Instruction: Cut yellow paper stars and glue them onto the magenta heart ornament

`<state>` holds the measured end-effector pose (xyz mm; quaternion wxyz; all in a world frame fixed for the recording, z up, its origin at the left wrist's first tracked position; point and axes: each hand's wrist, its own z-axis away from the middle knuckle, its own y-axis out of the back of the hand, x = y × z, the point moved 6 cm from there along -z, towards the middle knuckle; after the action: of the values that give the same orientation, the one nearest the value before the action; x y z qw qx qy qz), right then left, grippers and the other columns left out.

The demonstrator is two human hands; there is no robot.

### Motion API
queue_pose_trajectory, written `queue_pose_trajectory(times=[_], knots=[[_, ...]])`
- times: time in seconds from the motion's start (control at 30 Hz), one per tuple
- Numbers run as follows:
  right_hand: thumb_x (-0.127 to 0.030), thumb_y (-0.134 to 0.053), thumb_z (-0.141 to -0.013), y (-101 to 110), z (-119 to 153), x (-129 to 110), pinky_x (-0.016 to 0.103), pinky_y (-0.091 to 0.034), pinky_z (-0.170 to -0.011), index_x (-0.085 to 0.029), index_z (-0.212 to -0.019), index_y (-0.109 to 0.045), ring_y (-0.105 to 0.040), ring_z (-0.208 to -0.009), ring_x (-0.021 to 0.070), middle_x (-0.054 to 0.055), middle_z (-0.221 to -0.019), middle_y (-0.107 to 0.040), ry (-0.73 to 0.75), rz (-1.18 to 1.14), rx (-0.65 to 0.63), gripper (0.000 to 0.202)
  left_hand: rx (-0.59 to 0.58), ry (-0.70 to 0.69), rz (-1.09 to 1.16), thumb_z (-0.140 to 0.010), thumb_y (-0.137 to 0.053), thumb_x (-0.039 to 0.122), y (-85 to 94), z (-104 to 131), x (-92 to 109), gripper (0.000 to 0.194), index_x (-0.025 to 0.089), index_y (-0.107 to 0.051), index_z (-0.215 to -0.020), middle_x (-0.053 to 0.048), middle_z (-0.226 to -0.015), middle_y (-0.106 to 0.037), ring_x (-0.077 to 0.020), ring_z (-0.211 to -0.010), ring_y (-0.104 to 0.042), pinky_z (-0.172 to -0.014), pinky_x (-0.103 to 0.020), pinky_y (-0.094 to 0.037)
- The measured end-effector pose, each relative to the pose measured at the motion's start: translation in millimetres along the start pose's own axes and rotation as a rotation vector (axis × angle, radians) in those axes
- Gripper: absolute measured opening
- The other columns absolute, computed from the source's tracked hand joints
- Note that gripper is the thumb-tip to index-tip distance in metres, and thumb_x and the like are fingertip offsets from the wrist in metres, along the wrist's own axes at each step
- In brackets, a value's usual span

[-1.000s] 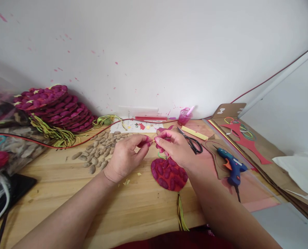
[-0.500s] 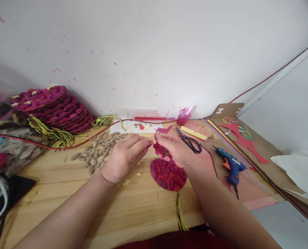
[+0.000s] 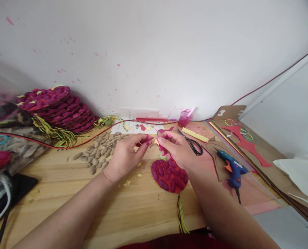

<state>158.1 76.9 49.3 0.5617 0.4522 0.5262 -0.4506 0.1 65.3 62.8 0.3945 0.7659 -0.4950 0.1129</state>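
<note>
Reaching forearms: both slant inward from the lower corners over the wooden table [image 3: 112, 214], wrists bent a little, hands raised and facing each other.
Left hand [image 3: 126, 157]: thumb and forefinger nearly meet, with a narrow gap between their pink-stained tips; nothing can be made out in them.
Right hand [image 3: 176, 148]: thumb and forefinger are closed on a small yellow piece [image 3: 156, 141], the other fingers curled below; its tips are just beside the left ones.
Yellow piece: between the two hands, above the table, its far end hidden by the right fingers.
Round disc [image 3: 168, 176]: flat on the table below the right hand, covered in purple lumps, a yellow-green tassel [image 3: 181, 214] toward the person.
Left side: a pile of peanuts [image 3: 99, 150] and a leaning stack of discs [image 3: 60, 109].
Right side: scissors [image 3: 194, 145] and a blue glue gun [image 3: 233, 168].
</note>
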Motion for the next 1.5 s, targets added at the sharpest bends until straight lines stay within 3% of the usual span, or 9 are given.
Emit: queue_pose_trajectory(times=[0.07,0.13,0.33,0.53,0.93,1.5], knots=[[-0.046,-0.071,-0.077,0.6,0.1,-0.8,0.021,-0.037,-0.045,-0.020,-0.077,-0.058,-0.052,-0.051,0.0090,-0.004,-0.064,-0.057,0.012,0.050,0.025,0.029,-0.038,0.132,0.143,-0.087,-0.063,0.022,-3.2,-0.2,-6.1,0.013,0.019,-0.072,-0.096,-0.004,-0.090,-0.078,-0.0158,-0.077,-0.072,-0.070,-0.026,-0.058],[-0.047,-0.070,-0.078,0.3,0.1,-0.9,0.021,-0.037,-0.045,-0.020,-0.077,-0.058,-0.052,-0.052,0.0091,-0.004,-0.064,-0.057,0.020,0.078,0.029,0.030,-0.039,0.177,0.209,-0.085,-0.066,0.024,-3.7,-0.1,-6.5,0.012,0.018,-0.073,-0.093,-0.004,-0.087,-0.077,-0.0155,-0.074,-0.071,-0.068,-0.026,-0.058],[-0.044,-0.069,-0.081,-3.7,1.6,-3.1,0.021,-0.035,-0.046,-0.018,-0.075,-0.056,-0.048,-0.052,0.0082,-0.004,-0.063,-0.054,0.037,0.029,-0.005,0.029,0.044,0.091,0.103,-0.081,-0.071,0.021,2.0,2.3,1.5,0.009,0.019,-0.071,-0.089,-0.001,-0.083,-0.076,-0.0123,-0.067,-0.066,-0.069,-0.025,-0.057],[-0.045,-0.070,-0.080,-7.0,2.3,-4.4,0.022,-0.035,-0.046,-0.018,-0.074,-0.058,-0.046,-0.051,0.0084,-0.005,-0.060,-0.053,0.026,-0.004,-0.034,0.030,0.082,0.088,0.054,-0.082,-0.070,0.023,3.9,3.0,0.7,0.006,0.019,-0.070,-0.086,-0.001,-0.079,-0.075,-0.0129,-0.067,-0.067,-0.067,-0.025,-0.057],[-0.043,-0.069,-0.081,-5.8,3.4,-6.0,0.022,-0.038,-0.049,-0.018,-0.074,-0.058,-0.049,-0.054,0.0090,-0.004,-0.062,-0.054,0.037,0.063,-0.023,0.028,0.087,0.015,0.028,-0.081,-0.069,0.020,5.8,3.1,7.1,0.005,0.018,-0.069,-0.085,-0.002,-0.078,-0.074,-0.0139,-0.067,-0.068,-0.066,-0.026,-0.056],[-0.041,-0.067,-0.083,-4.6,3.8,-8.1,0.021,-0.039,-0.049,-0.018,-0.073,-0.056,-0.049,-0.054,0.0089,-0.004,-0.061,-0.053,0.082,0.135,0.006,0.027,0.075,0.070,0.049,-0.080,-0.069,0.020,4.3,4.1,4.8,0.005,0.017,-0.070,-0.084,-0.002,-0.079,-0.074,-0.0134,-0.068,-0.066,-0.069,-0.026,-0.054]])
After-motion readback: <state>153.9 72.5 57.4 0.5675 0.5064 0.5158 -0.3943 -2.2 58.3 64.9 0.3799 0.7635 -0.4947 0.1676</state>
